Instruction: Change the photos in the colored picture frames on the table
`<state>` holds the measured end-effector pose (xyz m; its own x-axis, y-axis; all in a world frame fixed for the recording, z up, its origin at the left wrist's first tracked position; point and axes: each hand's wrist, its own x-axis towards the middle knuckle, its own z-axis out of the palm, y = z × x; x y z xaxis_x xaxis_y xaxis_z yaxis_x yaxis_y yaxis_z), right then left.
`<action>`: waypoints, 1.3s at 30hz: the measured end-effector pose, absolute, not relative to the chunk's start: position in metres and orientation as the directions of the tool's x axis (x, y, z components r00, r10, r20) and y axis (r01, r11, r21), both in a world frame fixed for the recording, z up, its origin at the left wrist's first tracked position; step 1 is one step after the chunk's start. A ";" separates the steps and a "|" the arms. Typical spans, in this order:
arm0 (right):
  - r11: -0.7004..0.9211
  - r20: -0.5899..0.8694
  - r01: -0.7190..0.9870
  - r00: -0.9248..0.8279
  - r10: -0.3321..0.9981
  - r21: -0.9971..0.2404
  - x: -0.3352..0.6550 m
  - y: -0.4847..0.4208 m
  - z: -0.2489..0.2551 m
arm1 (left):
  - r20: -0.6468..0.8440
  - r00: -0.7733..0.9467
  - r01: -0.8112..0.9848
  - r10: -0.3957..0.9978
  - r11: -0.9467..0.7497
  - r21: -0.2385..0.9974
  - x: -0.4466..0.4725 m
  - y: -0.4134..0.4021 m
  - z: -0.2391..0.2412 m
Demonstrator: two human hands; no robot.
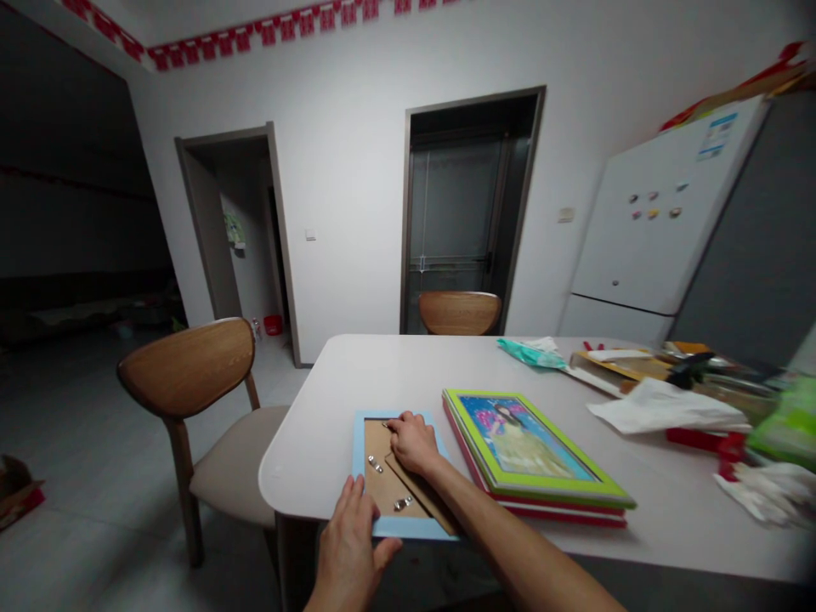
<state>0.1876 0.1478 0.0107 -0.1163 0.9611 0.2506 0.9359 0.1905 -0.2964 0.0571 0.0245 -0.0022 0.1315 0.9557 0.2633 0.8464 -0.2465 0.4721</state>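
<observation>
A light blue picture frame (358, 450) lies back side up at the table's near edge, with a brown backing board (373, 438) inside it. Small metal clips, one in the middle (375, 464) and one lower down (403, 504), sit on the board. A brown stand flap (417, 489) slants across it, partly under my right forearm. My left hand (349, 540) rests on the frame's lower left corner, fingers stretched and thumb apart. My right hand (414, 442) is closed at the frame's top, its fingertips on another metal clip (386, 424).
Right of the frame is a stack of picture frames, topped by a lime green one (535, 442) with a princess picture. Farther right lie a teal packet (532, 353), white paper (663, 408) and white gloves (771, 493). Wooden chairs stand left (191, 365) and behind the table (459, 313).
</observation>
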 end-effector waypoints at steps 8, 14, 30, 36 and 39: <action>0.415 0.320 0.830 -0.305 0.897 -0.373 0.224 0.101 0.020 | 0.269 0.112 0.821 0.957 -0.242 0.518 0.057 0.028 -0.004; 0.424 0.237 0.840 -0.360 0.902 -0.339 0.234 0.072 0.019 | 0.279 0.089 0.806 0.956 -0.234 0.543 0.057 0.027 -0.007; 0.505 0.412 0.662 -0.309 0.857 -0.554 0.207 0.067 0.064 | 0.175 -0.278 0.058 0.944 -0.166 0.984 0.021 0.054 0.024; 0.254 0.288 0.897 -0.152 0.946 -0.361 0.238 0.085 0.025 | 0.076 -0.313 0.248 0.947 0.005 0.969 -0.044 0.060 0.008; 0.185 0.236 0.946 -0.123 0.964 -0.265 0.243 0.090 0.013 | 0.155 -0.327 0.444 0.932 0.007 0.896 -0.058 0.067 -0.002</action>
<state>0.2428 0.0901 0.0131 -0.1227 0.9640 0.2358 0.9462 0.1853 -0.2652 -0.0581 0.0671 -0.0020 -0.3268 0.9323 0.1548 0.4439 0.0068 0.8961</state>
